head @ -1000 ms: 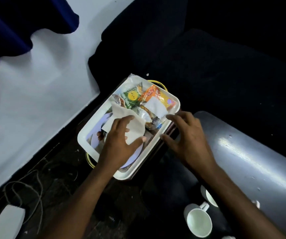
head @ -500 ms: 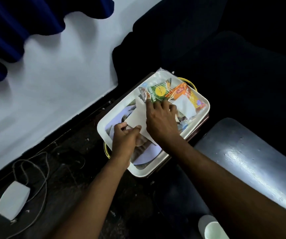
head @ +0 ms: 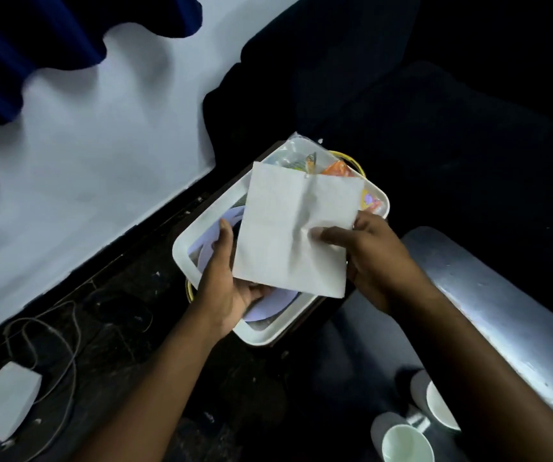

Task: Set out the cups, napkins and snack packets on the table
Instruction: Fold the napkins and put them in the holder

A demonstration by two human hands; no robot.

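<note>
A white paper napkin is held flat above the white tray. My right hand pinches its right edge between thumb and fingers. My left hand cups under its lower left corner, palm up; whether it grips the paper I cannot tell. Snack packets, orange and green, peek out behind the napkin at the tray's far end. Pale round paper pieces lie in the tray's near end. Two white cups stand at the bottom right, one partly hidden by my right arm.
A dark glossy table runs along the right. A white adapter with a tangled cable lies on the dark floor at bottom left. A white wall and a blue curtain fill the upper left; a black seat sits behind the tray.
The napkin has come up out of the tray and opened flat. My right hand moved from the packets to the napkin's right edge; my left hand turned palm up beneath it.
</note>
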